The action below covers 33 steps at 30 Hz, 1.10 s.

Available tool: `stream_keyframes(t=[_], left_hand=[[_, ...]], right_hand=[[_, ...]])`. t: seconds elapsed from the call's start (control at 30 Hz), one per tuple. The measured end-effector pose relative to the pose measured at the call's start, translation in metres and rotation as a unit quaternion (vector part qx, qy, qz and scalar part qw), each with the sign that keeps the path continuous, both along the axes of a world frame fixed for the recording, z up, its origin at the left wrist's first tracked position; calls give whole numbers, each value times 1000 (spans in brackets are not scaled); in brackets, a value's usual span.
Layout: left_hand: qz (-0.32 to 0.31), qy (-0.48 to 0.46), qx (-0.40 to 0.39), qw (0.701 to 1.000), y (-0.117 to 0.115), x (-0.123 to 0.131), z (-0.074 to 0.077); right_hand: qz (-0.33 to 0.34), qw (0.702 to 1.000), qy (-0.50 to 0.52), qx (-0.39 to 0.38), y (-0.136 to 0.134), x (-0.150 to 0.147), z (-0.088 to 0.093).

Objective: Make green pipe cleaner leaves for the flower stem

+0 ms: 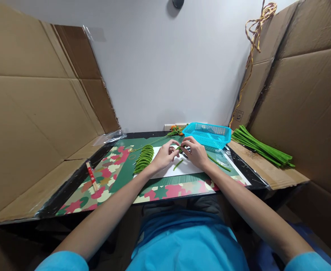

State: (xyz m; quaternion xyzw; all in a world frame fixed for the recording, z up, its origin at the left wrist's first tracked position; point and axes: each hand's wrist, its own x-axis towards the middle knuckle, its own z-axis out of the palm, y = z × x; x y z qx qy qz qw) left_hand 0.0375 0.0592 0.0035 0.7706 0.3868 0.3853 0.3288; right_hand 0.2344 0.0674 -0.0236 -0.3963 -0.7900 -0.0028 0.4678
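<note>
Over a white paper sheet, my left hand and my right hand come together, fingertips pinched on a short green pipe cleaner. Its exact shape is mostly covered by my fingers. A cut green piece lies on the paper just below them. Something dark, partly hidden, sits under my right fingers; I cannot make out what it is. To the left stands a neat row of curved green pipe cleaner pieces. A longer green stem extends rightward from beside my right wrist.
A blue mesh basket stands behind my right hand, with orange flowers beside it. A bundle of green pipe cleaners rests on cardboard at right. Red-wrapped chopsticks lie at left. Cardboard walls flank the table.
</note>
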Motion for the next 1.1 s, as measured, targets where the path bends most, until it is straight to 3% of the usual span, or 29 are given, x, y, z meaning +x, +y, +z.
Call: stream_keyframes(t=[0.23,0.53,0.7,0.93,1.1], left_hand=[[10,20,26,999,-7,4,2],[29,35,48,998,-8,6,3],[54,42,30,997,-5,4,3],[29,-47,-53,997,4,0,-1],[28,-46,-69,996,8,-3,0]], right_hand=[[14,999,31,41,0,-2,3],[71,992,107,-4,5,1,5],[89,990,109,-31,7,3,5],[101,990,84,-43,6,1,4],[125,990,61,-38,3,-2,1]])
